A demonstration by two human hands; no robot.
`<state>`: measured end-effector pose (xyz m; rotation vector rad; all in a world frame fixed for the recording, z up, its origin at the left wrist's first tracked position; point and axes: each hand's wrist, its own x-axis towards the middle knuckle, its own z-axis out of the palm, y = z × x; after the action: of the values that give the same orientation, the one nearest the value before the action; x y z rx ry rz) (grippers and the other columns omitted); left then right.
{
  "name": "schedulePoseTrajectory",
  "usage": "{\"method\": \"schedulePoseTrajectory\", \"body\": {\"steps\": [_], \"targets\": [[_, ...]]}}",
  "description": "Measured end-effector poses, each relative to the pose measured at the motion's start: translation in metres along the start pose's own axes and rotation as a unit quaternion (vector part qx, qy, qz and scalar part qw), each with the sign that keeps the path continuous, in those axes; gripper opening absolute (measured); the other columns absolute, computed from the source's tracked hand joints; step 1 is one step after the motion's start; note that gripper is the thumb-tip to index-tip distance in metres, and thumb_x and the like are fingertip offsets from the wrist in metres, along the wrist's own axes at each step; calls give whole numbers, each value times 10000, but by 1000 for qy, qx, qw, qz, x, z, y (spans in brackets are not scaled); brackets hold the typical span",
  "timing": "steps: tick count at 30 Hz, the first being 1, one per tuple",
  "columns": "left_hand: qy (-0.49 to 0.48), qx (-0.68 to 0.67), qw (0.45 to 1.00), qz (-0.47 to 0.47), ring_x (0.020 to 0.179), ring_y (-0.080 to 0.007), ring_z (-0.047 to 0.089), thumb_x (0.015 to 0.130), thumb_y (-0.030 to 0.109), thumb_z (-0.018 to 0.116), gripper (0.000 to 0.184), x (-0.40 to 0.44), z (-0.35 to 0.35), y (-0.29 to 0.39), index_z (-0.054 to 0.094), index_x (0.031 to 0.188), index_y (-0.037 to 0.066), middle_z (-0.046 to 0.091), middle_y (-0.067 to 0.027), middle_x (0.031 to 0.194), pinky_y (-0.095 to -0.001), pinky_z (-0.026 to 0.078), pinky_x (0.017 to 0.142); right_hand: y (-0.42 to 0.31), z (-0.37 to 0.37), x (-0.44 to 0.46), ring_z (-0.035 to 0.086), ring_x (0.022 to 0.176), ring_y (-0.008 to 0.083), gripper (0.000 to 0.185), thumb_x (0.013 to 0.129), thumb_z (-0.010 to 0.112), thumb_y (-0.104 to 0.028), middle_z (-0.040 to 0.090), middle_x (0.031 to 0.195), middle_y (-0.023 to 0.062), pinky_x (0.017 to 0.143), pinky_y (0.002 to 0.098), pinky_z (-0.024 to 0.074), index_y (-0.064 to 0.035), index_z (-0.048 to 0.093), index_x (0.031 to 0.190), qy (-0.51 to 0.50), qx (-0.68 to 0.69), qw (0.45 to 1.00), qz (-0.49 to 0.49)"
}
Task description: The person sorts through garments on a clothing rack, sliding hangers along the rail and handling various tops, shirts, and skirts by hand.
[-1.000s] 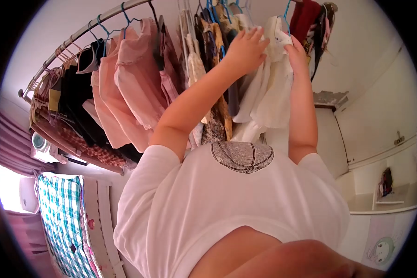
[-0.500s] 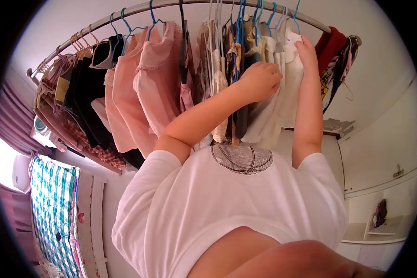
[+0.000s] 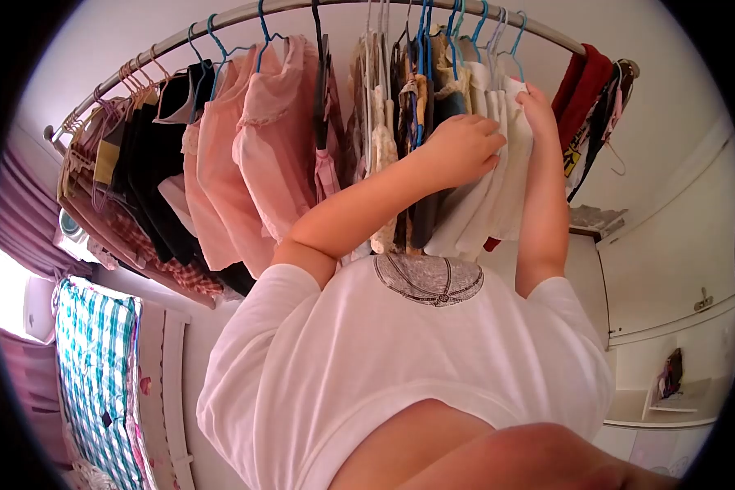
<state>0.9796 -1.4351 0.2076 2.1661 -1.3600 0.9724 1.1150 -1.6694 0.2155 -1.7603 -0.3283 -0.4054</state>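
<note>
White garments point(image 3: 488, 200) hang from light blue and white hangers on the right half of a curved metal rail. My left hand point(image 3: 468, 150) reaches across to them, its fingers curled together against the cloth of one; the fingertips are partly hidden. My right hand point(image 3: 539, 113) pinches the upper edge of the rightmost white garment point(image 3: 514, 122), just under its blue hanger point(image 3: 518, 51). The two hands are apart, with white cloth between them.
Pink garments point(image 3: 273, 139) and black clothes point(image 3: 143, 175) hang farther left on the rail point(image 3: 539, 31). Right of my right hand are a dark red cloth point(image 3: 581, 86) and other clothes. A green checked quilt point(image 3: 98, 351) lies lower left; white cabinets point(image 3: 670, 269) stand at right.
The rail and clothes sit lower in view than a second ago. My left hand's fingers have curled from a spread pose. My right hand has come down slightly on the white garment.
</note>
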Motion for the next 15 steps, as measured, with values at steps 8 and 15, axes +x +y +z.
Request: {"method": "schedulePoseTrajectory", "body": {"steps": [8, 15], "targets": [[-7, 0, 1000, -13, 903, -269, 581, 751, 165, 623, 214, 0, -2, 3, 604, 934, 58, 598, -86, 976, -370, 466, 788, -21, 10, -29, 543, 741, 110, 378, 758, 457, -83, 606, 849, 15, 690, 228, 418, -8, 605, 1098, 86, -27, 996, 29], [-25, -14, 999, -31, 884, -267, 579, 761, 170, 616, 201, -2, -10, 1, 604, 931, 64, 599, -83, 960, -367, 466, 771, 12, 5, -18, 542, 784, 108, 383, 768, 457, -81, 603, 899, 20, 707, 225, 417, -17, 599, 1117, 64, 17, 998, -1]]}}
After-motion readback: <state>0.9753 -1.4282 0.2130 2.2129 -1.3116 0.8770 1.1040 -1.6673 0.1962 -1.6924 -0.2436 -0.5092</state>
